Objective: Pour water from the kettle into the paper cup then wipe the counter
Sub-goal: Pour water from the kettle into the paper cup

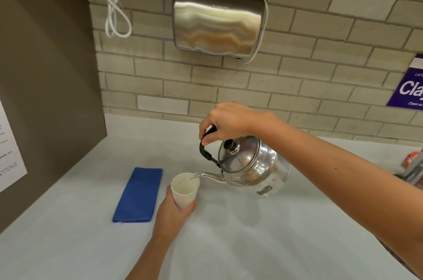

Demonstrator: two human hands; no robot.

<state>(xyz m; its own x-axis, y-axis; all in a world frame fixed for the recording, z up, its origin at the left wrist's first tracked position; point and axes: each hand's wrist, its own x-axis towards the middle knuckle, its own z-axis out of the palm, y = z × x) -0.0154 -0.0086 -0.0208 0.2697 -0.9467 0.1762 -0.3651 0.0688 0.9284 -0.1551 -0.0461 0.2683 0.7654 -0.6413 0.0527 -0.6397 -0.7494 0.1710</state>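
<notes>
Above the pale counter (251, 245), the right hand (226, 123) grips the black handle of a steel kettle (249, 165), tilted so its spout tip sits over the rim of a white paper cup (185, 190). The left hand (171, 213) wraps the cup's lower half. Just left lies a folded blue cloth (138, 195), flat on the counter.
</notes>
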